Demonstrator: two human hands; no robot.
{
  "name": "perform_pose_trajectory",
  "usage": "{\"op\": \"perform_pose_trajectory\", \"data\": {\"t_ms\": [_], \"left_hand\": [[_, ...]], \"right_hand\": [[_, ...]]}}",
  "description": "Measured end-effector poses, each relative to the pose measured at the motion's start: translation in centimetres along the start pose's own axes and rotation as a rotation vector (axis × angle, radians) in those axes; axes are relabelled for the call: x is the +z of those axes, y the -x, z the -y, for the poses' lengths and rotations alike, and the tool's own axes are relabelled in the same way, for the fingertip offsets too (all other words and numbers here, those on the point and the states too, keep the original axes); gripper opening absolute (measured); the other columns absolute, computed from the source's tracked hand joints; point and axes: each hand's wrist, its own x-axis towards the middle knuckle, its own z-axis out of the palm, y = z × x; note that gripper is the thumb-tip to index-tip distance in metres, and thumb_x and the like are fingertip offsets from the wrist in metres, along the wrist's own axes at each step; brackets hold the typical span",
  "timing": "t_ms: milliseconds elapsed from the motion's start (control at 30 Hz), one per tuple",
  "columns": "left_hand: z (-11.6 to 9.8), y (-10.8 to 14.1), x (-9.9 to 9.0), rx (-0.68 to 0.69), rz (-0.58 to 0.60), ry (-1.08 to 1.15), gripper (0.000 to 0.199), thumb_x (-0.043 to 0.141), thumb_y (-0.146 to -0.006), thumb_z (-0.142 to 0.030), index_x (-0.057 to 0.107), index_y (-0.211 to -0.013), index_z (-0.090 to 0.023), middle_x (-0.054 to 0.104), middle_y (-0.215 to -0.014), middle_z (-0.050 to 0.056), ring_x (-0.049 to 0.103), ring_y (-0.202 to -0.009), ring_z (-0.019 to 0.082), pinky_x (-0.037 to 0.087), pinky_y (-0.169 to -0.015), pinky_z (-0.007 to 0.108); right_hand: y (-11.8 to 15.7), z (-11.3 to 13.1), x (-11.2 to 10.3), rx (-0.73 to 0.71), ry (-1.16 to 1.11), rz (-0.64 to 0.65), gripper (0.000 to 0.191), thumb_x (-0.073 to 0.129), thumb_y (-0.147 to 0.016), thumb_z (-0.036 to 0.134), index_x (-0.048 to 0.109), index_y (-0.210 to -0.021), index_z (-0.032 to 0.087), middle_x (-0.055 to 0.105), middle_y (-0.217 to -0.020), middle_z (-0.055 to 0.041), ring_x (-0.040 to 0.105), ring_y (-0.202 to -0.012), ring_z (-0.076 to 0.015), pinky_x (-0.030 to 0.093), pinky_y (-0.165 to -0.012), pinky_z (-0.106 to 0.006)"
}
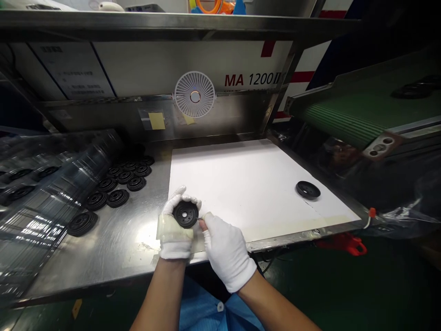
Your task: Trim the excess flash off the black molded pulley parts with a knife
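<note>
Left gloved hand holds one black disc with holes, tilted upward, probably so the right hand, narrowed beside its rim, can work; whether this grips something, I cannot tell.

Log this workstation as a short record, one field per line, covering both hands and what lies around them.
Left hand: white glove, holding a black round part
Right hand: white glove, fingers at that part's rim; a small tool there cannot be made out
White sheet: one black dish-shaped part toward its right side
Left side: black round parts in rows on the metal bench, beside clear plastic trays
Back: round fan
Right side: green conveyor
</note>
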Motion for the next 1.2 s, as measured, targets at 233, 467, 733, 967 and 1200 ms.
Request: {"op": "perform_pose_trajectory", "data": {"t_ms": [233,467,733,967,1200], "left_hand": [[0.9,-0.6,0.5,0.142,-0.068,0.073,0.013,0.059,-0.077,-0.01,0.061,-0.089,-0.016,0.055,-0.066,-0.002,0.055,-0.062,0.007,0.052,-0.075,0.028],[-0.3,0.4,-0.6,-0.089,0.106,-0.1,0.04,0.053,-0.074,-0.019,0.06,-0.113,-0.014,0.064,-0.094,0.014,0.062,-0.09,0.028,0.052,-0.076,0.046],[0.3,-0.3,0.1,-0.042,0.0,-0.028,0.021,0.061,-0.072,-0.013,0.063,-0.093,-0.012,0.057,-0.066,0.001,0.056,-0.063,0.012,0.051,-0.066,0.029],[0.6,-0.6,-0.4,0.076,0.002,-0.006,0.025,0.059,-0.073,-0.01,0.062,-0.097,-0.016,0.06,-0.073,0.001,0.06,-0.07,0.013,0.052,-0.079,0.035],[0.0,0.1,-0.6,-0.059,0.107,-0.076,0.028,0.055,-0.072,-0.014,0.063,-0.099,-0.013,0.059,-0.071,0.004,0.059,-0.068,0.016,0.053,-0.072,0.037]], "right_hand": [[0.5,1.6,0.4,-0.013,-0.015,0.005,0.02,0.039,-0.097,0.029,0.053,-0.084,0.023,0.06,-0.075,0.0024,0.054,-0.065,-0.0156,0.024,-0.057,-0.029],[0.2,0.8,0.0,-0.057,-0.013,0.003,0.017,0.04,-0.098,0.028,0.051,-0.085,0.024,0.06,-0.076,0.0023,0.054,-0.068,-0.0163,0.025,-0.059,-0.028],[0.1,0.3,-0.1,-0.016,0.014,-0.007,0.017,0.041,-0.098,0.029,0.055,-0.092,0.023,0.062,-0.078,0.0014,0.057,-0.068,-0.0158,0.025,-0.058,-0.029],[0.7,1.6,0.4,-0.053,0.004,-0.009,0.018,0.04,-0.097,0.027,0.052,-0.083,0.023,0.059,-0.074,0.0015,0.054,-0.066,-0.0165,0.024,-0.058,-0.03],[0.3,0.0,-0.2,0.003,0.03,-0.021,0.016,0.042,-0.098,0.029,0.053,-0.087,0.024,0.06,-0.075,0.0024,0.055,-0.067,-0.0158,0.024,-0.059,-0.029]]}}
